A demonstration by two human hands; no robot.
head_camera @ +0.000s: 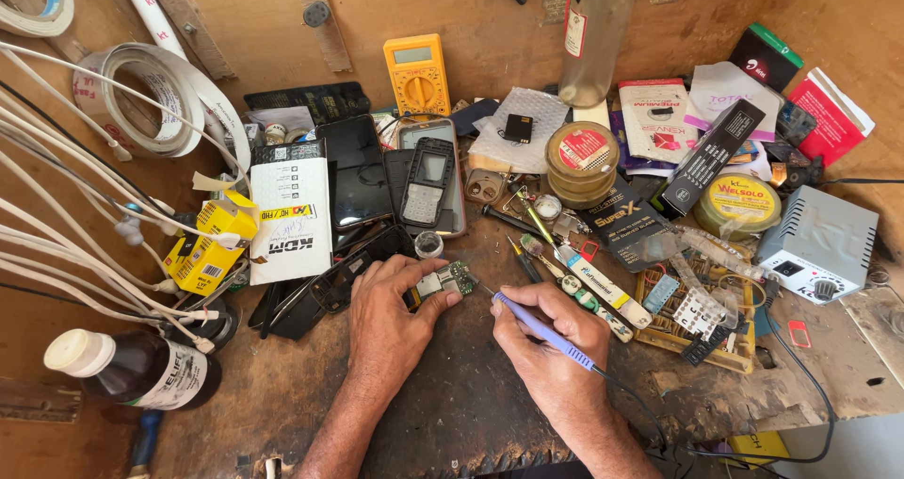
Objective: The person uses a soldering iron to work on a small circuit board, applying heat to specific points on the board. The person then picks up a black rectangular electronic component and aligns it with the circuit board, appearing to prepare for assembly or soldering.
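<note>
Left hand pinches a small green circuit board on the cluttered wooden table; right hand grips a purple-handled soldering iron, tip nearing the board; soldering seems underway, demanding a steady touch.

Warm, even daylight fills the scene, bright enough that nothing falls into gloom. Shadows are soft and short; the hands throw only a faint dark patch onto the desk beneath them. A pale sheen glints off the black phone screen toward 11 o'clock and off the glass bottle at 1 o'clock. The centre is sharp. Out at 9 o'clock the white cables bow outward, stretched by the wide lens, and the corners look slightly softer.
</note>
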